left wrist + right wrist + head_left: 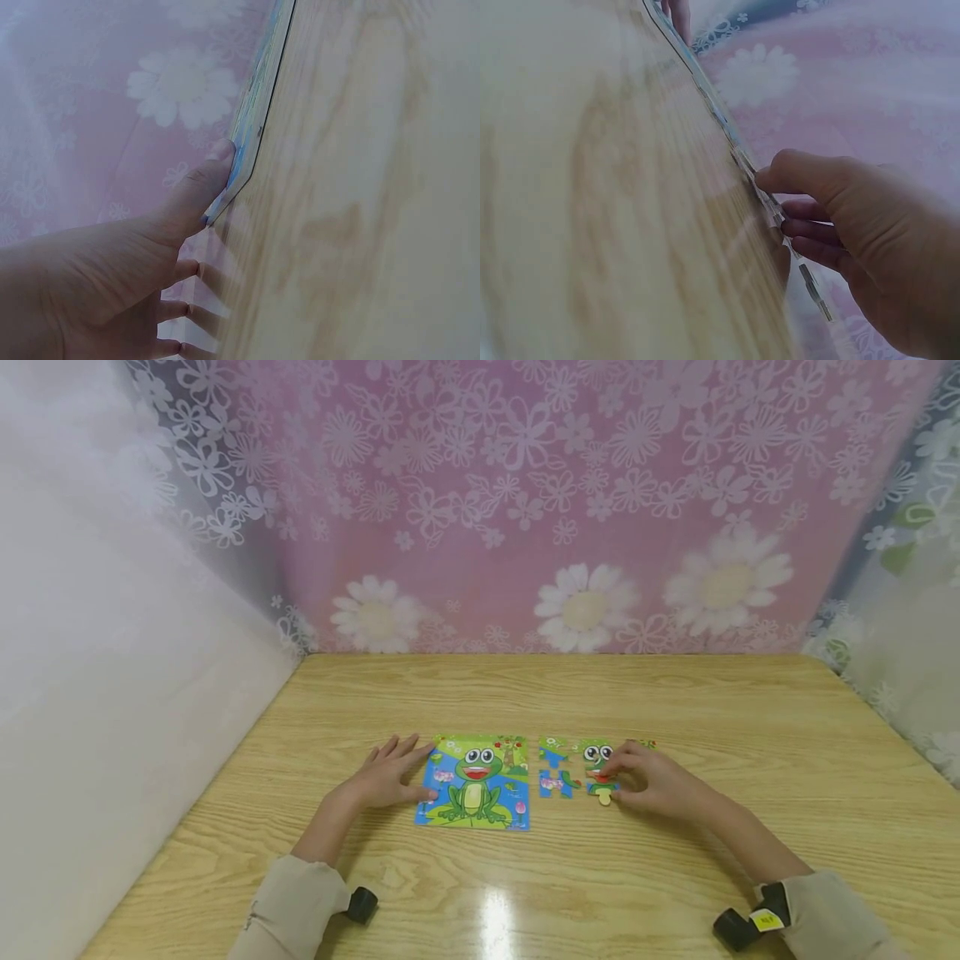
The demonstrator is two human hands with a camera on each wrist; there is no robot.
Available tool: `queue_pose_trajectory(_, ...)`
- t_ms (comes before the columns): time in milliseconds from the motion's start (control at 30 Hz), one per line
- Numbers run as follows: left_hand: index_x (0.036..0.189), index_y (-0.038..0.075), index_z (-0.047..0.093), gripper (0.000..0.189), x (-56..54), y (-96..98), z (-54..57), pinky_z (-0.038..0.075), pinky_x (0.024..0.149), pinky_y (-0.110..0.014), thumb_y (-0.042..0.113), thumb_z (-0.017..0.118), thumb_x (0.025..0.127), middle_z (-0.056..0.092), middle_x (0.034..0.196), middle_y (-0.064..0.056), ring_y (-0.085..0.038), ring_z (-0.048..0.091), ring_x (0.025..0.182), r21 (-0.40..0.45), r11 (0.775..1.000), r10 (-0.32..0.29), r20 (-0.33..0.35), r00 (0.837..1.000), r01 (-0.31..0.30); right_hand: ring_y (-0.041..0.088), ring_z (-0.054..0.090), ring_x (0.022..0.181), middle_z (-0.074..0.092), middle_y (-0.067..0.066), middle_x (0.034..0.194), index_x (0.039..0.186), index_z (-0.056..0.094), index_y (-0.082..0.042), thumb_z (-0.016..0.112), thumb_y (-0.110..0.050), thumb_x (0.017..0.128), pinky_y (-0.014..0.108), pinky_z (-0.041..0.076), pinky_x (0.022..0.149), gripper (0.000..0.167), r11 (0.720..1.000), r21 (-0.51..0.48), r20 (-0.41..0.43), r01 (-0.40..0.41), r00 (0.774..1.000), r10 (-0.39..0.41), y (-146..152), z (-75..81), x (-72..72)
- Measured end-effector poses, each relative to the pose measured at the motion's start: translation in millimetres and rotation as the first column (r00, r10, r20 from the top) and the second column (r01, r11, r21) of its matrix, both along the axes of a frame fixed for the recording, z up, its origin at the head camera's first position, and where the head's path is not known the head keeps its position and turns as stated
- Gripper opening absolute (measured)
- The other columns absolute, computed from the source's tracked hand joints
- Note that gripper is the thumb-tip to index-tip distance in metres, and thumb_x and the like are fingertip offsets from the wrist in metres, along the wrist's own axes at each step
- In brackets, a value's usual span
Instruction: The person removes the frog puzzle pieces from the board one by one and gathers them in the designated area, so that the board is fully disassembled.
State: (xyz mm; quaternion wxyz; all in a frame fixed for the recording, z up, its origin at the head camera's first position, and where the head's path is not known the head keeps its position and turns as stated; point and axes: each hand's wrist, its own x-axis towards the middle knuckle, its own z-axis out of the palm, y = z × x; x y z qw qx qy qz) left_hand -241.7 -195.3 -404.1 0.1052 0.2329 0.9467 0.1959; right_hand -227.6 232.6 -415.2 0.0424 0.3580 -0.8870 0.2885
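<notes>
A square frog picture board (474, 793) lies flat on the table. My left hand (384, 778) rests at its left side with fingers spread, the thumb (219, 154) on the board's edge in the left wrist view. To the right, my right hand (660, 783) bends over some puzzle pieces. Its thumb and fingertips close on the lower frog puzzle piece (604, 797), which has a yellow tab. Just above is the frog-eyes piece (597, 750), partly behind the fingers. My right hand also covers some of the pieces at the far right.
Between the board and my right hand lie a white-flower piece (553, 748) and a pink-flower piece (553, 783). The wooden table (480, 693) meets a pink floral curtain (480, 527) at the back. A pale sheet (112, 652) hangs at left.
</notes>
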Motion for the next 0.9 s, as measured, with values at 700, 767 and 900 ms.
queue_pose_trajectory(700, 0.146, 0.015, 0.027, 0.085, -0.2, -1.4, 0.8, 0.000, 0.103, -0.059, 0.057, 0.060, 0.080, 0.012, 0.150, -0.018, -0.043, 0.001, 0.134, 0.001, 1.000, -0.004, 0.000, 1.000, 0.004, 0.021, 0.051, 0.103, 0.053, -0.005, 0.107, 0.095, 0.065, -0.021, 0.072, -0.001, 0.077, 0.049, 0.026, 0.100, 0.027, 0.999, -0.023, 0.015, -0.023, 1.000, 0.024, 4.0, -6.0, -4.4)
queue_pose_trajectory(767, 0.147, 0.015, 0.027, 0.085, 0.0, -1.1, 1.2, -0.001, 0.103, -0.059, 0.057, 0.060, 0.081, 0.012, 0.150, -0.018, -0.043, 0.001, 0.134, -0.001, 1.000, -0.005, 0.001, 1.000, 0.005, 0.021, 0.051, 0.103, 0.053, -0.005, 0.107, 0.095, 0.065, -0.021, 0.072, -0.001, 0.077, 0.048, 0.026, 0.101, 0.028, 0.999, -0.022, 0.018, -0.024, 1.000, 0.025, 4.0, -5.9, -4.3)
queue_pose_trajectory(900, 0.147, 0.015, 0.026, 0.084, 0.8, -0.5, 1.9, 0.000, 0.103, -0.059, 0.055, 0.061, 0.081, 0.012, 0.150, -0.018, -0.043, 0.001, 0.134, -0.006, 1.000, -0.008, -0.003, 1.000, 0.008, 0.018, 0.051, 0.101, 0.053, -0.006, 0.106, 0.095, 0.065, -0.022, 0.071, -0.001, 0.077, 0.046, 0.038, 0.094, 0.028, 0.999, -0.023, 0.000, -0.028, 1.000, 0.028, 4.4, -6.6, -4.0)
